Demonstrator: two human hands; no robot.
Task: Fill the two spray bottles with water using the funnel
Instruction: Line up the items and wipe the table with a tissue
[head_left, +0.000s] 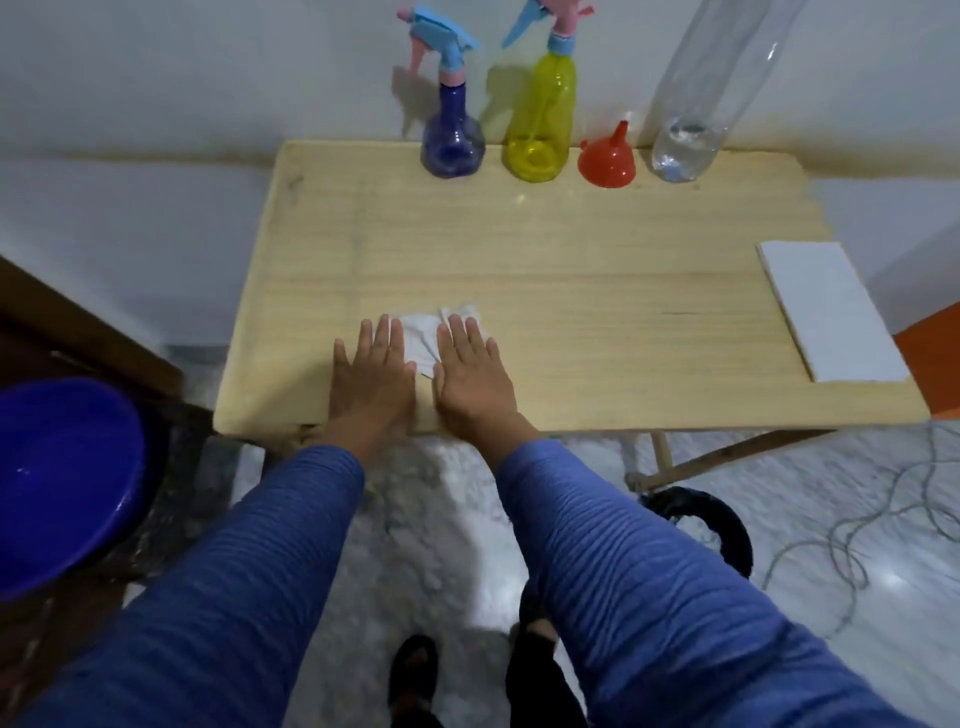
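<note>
Two blue ribbed sleeves (649, 571) fill the bottom of the frame, reaching up toward the centre, with a dark sandalled foot (413, 670) on the marbled floor (441, 493) between them. At the sleeve ends, the left hand (371, 371) and the right hand (470, 374) lie palm down, side by side, on the near edge of the pale wooden worktop (571, 270). Both have their fingers (383, 332) straight and slightly spread, gripping nothing; they press flat on a crumpled white tissue (423, 332) that shows between and just beyond the two hands. Along the far edge of the worktop, in the upper middle of the frame, the task's things stand in a row against the white wall (208, 78). Furthest left is the blue spray bottle (452, 140), upright with a pink and light-blue trigger head. Just right of it is the taller yellow spray bottle (540, 119) with the same kind of head. Next comes the red funnel (607, 158), set mouth down with its spout pointing up. At the right end stands a tall clear plastic bottle (696, 109) with a little water at its bottom. All four stand near one another and well apart from the hands. At the right edge of the worktop lies a flat white slab (831, 312). At the lower left of the frame sits a dark blue basin (62, 483), and a thin cord (852, 530) trails over the floor at the lower right.
</note>
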